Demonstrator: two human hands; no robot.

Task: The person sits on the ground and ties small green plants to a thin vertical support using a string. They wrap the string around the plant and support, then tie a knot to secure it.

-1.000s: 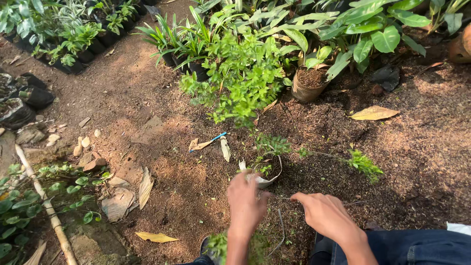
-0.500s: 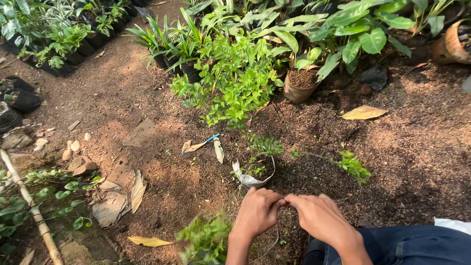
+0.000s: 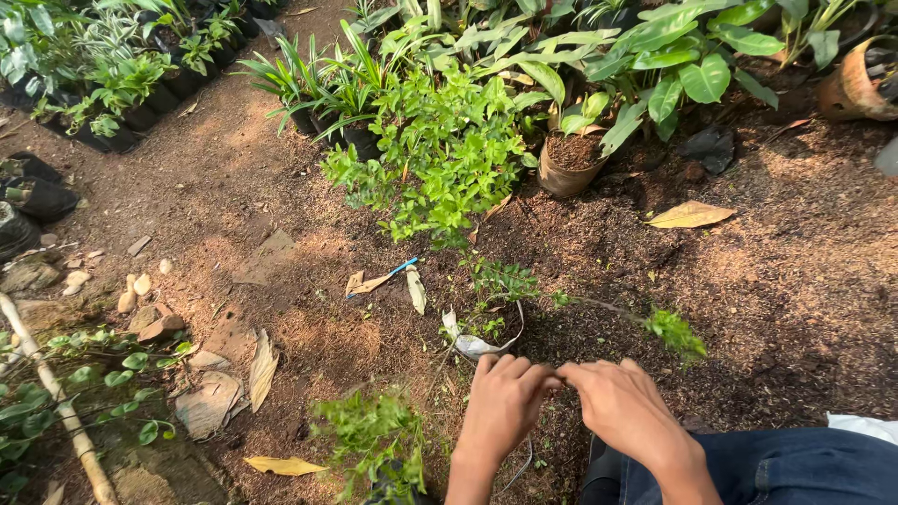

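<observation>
Both hands meet over the soil, just below a small seedling bag.

My left hand (image 3: 505, 402) and right hand (image 3: 622, 407) touch at the fingertips near the bottom edge of the ground (image 3: 795, 309). Fingers of both are curled narrow and pinched together; what they pinch, if anything, I cannot tell. Just above them sits a small seedling bag (image 3: 482, 341), pale rim folded open, with a few green shoots. A low leafy sprig (image 3: 673, 332) lies just right of the bag. A second bagged seedling (image 3: 374, 440) stands left of my left wrist. Farther up the ground: a dry leaf with a blue strip (image 3: 379, 279), then a bushy green shrub (image 3: 440, 159) and a brown soil-filled pot (image 3: 566, 164). My jeans-covered knee (image 3: 748, 468) fills the bottom right corner.
</observation>
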